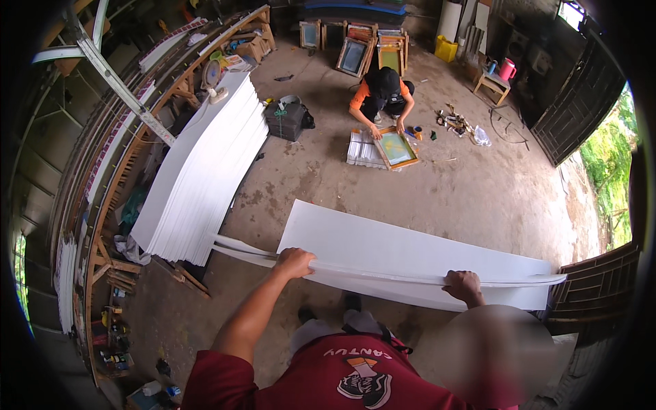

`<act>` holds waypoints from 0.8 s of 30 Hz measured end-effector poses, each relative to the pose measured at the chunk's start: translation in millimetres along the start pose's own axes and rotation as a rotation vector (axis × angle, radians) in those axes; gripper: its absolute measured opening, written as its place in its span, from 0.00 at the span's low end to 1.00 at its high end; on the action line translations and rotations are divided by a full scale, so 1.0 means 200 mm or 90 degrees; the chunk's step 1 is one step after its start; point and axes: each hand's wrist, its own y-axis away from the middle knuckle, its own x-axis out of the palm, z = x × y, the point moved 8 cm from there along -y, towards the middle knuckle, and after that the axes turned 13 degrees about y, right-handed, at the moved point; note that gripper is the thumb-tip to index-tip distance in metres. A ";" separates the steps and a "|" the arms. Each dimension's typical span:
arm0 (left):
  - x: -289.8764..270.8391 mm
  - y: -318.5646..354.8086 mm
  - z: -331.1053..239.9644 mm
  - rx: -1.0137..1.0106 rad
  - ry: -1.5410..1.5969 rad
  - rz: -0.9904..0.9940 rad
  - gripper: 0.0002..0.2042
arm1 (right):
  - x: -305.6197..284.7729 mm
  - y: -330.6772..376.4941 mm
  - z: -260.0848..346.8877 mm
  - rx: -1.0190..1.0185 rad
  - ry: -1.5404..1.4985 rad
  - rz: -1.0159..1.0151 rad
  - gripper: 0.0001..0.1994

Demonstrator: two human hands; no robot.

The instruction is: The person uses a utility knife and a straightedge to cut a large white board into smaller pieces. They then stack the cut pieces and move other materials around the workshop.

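My left hand (296, 263) and my right hand (463, 285) are both closed over the upper edge of a few thin, long white sheets (383, 275), set well apart along it. Seen nearly edge-on, the held sheets run across in front of me, and their left end spreads into separate layers. Just beyond and under them, a wide white sheet (383, 239) lies flat, low over the floor. How many sheets are in my grip I cannot tell. Both sets of fingers curl down the far side, partly hidden.
To the left stands a tall stack of white sheets (198, 164) beside a wooden rack (102, 225). Ahead, a crouching person in orange (385, 96) handles a framed screen (396, 147) over a white pile. A dark box (285, 120) sits between; an open door (581, 102) is at right.
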 end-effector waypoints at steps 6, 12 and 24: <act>0.00 0.00 -0.03 -0.015 -0.016 0.043 0.18 | 0.15 0.18 -0.42 0.006 -0.021 0.057 0.28; 0.03 0.31 0.16 -0.049 0.057 -0.091 0.18 | -0.03 0.00 -0.26 -0.010 0.047 0.009 0.24; 0.14 1.72 0.86 -0.440 0.109 -0.256 0.25 | -0.77 -0.80 1.23 -0.385 0.133 -0.235 0.26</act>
